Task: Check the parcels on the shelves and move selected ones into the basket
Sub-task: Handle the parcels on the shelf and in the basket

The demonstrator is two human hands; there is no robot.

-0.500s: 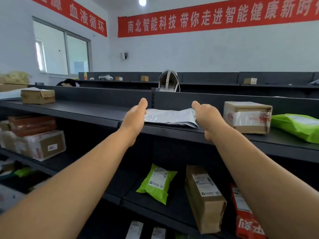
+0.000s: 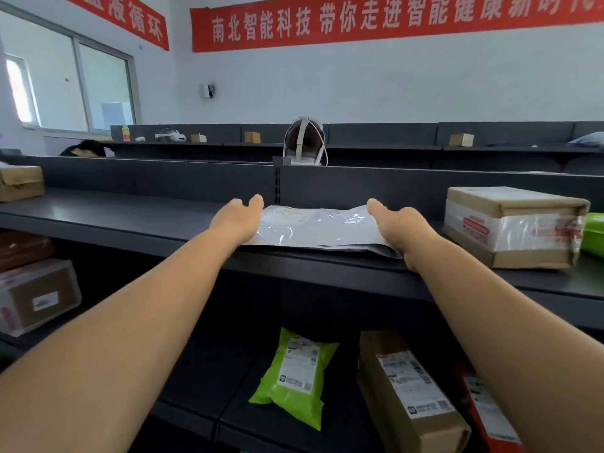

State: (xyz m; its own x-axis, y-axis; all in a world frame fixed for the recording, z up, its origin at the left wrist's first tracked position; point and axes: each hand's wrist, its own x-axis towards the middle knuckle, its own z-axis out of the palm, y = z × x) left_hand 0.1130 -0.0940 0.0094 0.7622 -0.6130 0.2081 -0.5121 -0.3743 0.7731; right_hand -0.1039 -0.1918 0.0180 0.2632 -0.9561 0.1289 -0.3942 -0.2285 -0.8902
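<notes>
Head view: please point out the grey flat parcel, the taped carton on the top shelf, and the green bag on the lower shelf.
grey flat parcel (image 2: 318, 228), head view, glossy middle.
taped carton (image 2: 513, 228), head view, front face.
green bag (image 2: 294, 376), head view, its label.

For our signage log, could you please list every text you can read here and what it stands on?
"南北智能科技 带你走进智能健康新时代", last characters cut off: long red banner.
"液循环", start cut off: left red banner.
Shipping labels on the green mailer, long brown box and grey mailer: too small to read.
Red print on the taped box: blurred.
</notes>
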